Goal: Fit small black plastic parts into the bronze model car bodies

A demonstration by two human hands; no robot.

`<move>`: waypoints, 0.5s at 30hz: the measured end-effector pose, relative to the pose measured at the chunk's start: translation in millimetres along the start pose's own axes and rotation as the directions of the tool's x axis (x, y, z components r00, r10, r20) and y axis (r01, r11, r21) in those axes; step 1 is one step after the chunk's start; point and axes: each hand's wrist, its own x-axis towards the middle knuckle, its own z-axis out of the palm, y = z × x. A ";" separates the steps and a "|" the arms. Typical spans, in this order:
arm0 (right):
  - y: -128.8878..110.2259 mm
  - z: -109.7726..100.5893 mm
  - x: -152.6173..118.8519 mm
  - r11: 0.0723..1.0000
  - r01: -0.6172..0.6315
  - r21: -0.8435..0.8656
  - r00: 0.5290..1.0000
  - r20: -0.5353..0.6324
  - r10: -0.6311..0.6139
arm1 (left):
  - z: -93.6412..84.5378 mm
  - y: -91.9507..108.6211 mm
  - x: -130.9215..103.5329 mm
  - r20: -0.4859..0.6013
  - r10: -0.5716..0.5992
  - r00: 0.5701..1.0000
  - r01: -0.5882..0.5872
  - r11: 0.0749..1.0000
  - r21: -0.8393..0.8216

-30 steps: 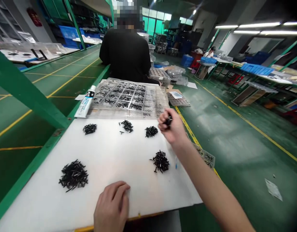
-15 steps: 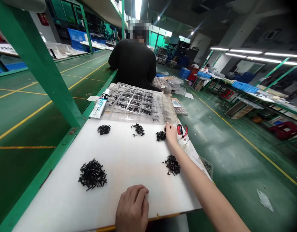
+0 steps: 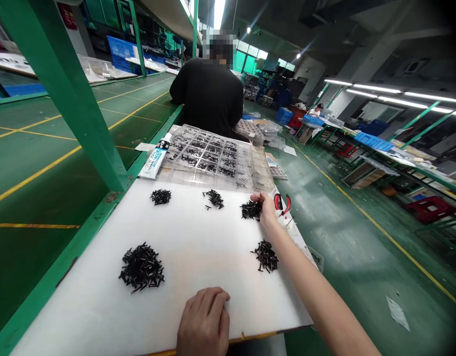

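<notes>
While the right hand (image 3: 265, 210) pinches one of five black-part piles (image 3: 251, 210), the left hand (image 3: 204, 324) rests flat.

Small black pins, loose heap (image 3: 251, 210), on white board (image 3: 198, 257)
Short, dark, slender pieces lying jumbled in a low, flat pile at the board's far right corner, just short of the clear compartment tray; right hand (image 3: 265, 209) rests its fingertips on the heap's right edge. Individual pieces too small to make out in detail.
</notes>
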 end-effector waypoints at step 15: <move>-87.4 -169.4 -104.6 0.836 0.503 -0.218 0.682 -0.494 -0.540 | -12.3 -17.9 5.7 0.079 0.200 0.977 -0.213 0.951 0.223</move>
